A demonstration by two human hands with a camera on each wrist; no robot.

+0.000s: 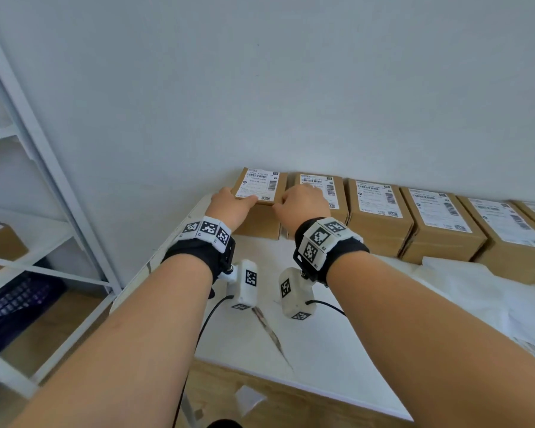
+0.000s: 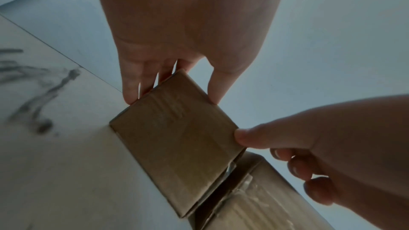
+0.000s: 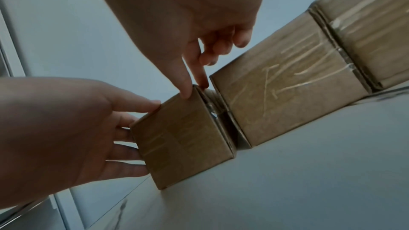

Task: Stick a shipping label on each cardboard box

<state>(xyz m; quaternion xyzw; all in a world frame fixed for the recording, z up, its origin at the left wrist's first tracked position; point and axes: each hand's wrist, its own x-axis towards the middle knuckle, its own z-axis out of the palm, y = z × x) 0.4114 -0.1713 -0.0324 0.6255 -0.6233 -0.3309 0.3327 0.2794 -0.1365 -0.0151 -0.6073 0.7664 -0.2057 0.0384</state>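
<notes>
Item: end box (image 1: 258,208), plain brown cardboard, small and squarish, its near face crossed with clear tape. It sits at the left end of a row of like boxes (image 1: 439,223) along the wall, on a white table (image 1: 291,335), just beside the second box (image 1: 337,196).

Top face: white shipping label (image 1: 260,184) with barcodes, lying flat.

My left hand (image 1: 232,205) grips the box's left side, fingers down that side, thumb on the top edge. My right hand (image 1: 303,205) pinches its right top corner with thumb and forefinger, the other fingers curled.
</notes>
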